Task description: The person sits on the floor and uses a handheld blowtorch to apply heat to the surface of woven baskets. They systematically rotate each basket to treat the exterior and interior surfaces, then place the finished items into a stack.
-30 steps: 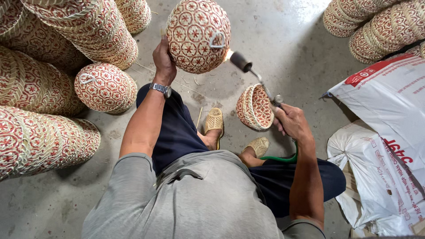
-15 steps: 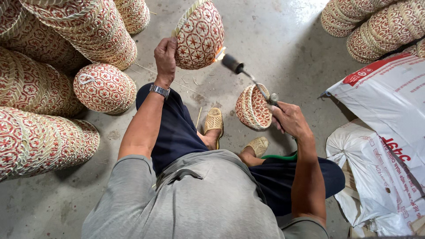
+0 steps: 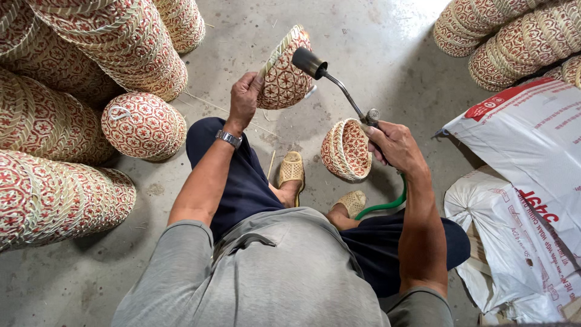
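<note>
torch [image 3: 339, 85] | long axis diagonal | nozzle points up-left at basket [image 3: 283, 71]

Bare grey concrete floor [image 3: 375, 48], brightly lit at top, flanked by stacked woven baskets [image 3: 72, 79] and white sacks [image 3: 520, 200].

Bright even daylight, glare on the concrete floor [image 3: 387, 36] at top, soft shadows, wide-angle edge distortion, sharp focus

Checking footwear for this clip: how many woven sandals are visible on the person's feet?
2: one sandal on the concrete floor between the knees, the other sandal just right of it, beside the green hose. Neither looks hidden.
</note>
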